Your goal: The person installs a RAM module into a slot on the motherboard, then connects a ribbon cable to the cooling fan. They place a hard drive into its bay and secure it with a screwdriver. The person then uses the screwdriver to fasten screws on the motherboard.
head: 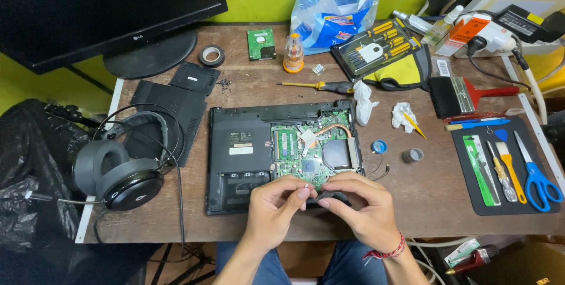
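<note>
An opened black laptop (241, 143) lies upside down on the wooden desk (424, 185), its green circuit board (297, 146) and copper heat pipe exposed. Both my hands meet at its near edge. My left hand (273, 208) pinches something tiny between thumb and forefinger; I cannot tell what. My right hand (362, 205), with a red cord at the wrist, grips a small dark part (325, 198) that is mostly hidden by the fingers.
Black headphones (120, 173) and removed black cover panels (170, 108) lie left. A monitor (112, 8) stands at the back left. A screwdriver kit (376, 49), loose screwdriver (321, 86), brush (465, 93) and a mat (471, 188) with scissors (538, 176) lie right.
</note>
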